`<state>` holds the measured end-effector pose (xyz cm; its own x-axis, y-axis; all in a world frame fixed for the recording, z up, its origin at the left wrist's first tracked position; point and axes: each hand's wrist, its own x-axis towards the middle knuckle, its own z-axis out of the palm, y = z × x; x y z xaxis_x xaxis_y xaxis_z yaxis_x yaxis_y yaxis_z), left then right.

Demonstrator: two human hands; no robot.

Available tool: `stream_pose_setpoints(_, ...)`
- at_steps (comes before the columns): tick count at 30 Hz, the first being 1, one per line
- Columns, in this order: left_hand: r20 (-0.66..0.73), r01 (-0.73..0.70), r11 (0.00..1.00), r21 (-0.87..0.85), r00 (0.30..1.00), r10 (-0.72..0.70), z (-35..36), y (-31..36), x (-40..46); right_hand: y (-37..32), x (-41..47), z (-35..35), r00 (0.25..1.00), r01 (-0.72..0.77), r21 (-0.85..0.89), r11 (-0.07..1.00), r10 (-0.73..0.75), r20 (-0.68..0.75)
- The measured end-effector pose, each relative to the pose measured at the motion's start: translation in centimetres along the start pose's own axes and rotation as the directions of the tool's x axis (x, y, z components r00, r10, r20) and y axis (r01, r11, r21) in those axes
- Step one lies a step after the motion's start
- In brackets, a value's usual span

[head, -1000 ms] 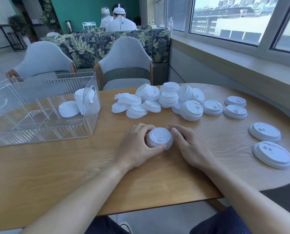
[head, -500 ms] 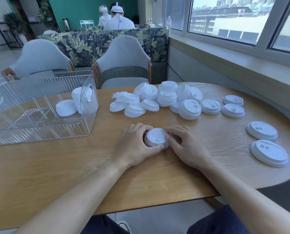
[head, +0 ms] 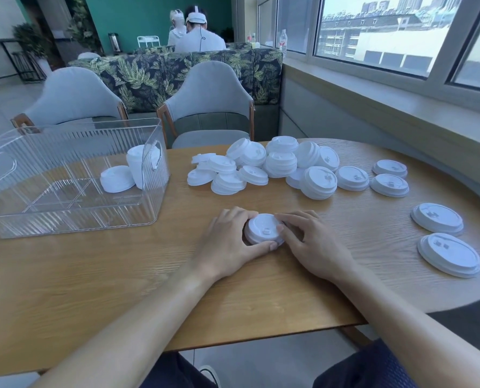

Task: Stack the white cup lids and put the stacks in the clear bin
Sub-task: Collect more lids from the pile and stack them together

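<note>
Both hands grasp one short stack of lids point(head: 264, 229) near the table's front edge: left hand point(head: 227, 242) fingers curl around it, right hand point(head: 311, 245) fingers pinch it (clear bin point(head: 65, 214) lies left, nearer the left hand).

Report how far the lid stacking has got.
Done: two stacks lie in the clear bin. In hand: the left hand and right hand grip a small stack. Left: the loose pile and four lids further right.
</note>
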<state>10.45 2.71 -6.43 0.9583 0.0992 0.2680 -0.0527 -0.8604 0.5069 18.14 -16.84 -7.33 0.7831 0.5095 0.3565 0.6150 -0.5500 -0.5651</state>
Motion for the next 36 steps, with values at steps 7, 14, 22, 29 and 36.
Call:
stream_pose_setpoints(7,0.001,-0.008,0.997,0.075,1.0,0.008,0.1,0.5,-0.3,-0.4,-0.7,-0.2,0.999,-0.017,-0.046,0.999,0.015,-0.045)
stream_pose_setpoints(14,-0.034,0.025,0.999,-0.039,0.999,-0.026,0.0,0.8,-0.8,-0.9,-2.1,-0.8,0.996,-0.056,-0.062,0.997,0.052,-0.068)
stream_pose_setpoints(22,-0.042,0.07,0.983,-0.172,0.996,-0.079,1.2,1.8,-0.3,0.7,-5.5,-4.1,0.974,-0.159,-0.111,0.981,0.137,-0.18)
stream_pose_setpoints(29,0.052,0.038,0.981,-0.191,0.998,-0.029,3.8,5.3,0.4,4.6,-8.9,-8.7,0.921,-0.272,-0.274,0.922,0.167,-0.352)
stream_pose_setpoints(36,0.077,-0.031,0.998,-0.047,0.996,0.035,4.9,7.6,0.6,8.5,-11.4,-12.6,0.838,-0.481,-0.324,0.815,0.319,-0.442)
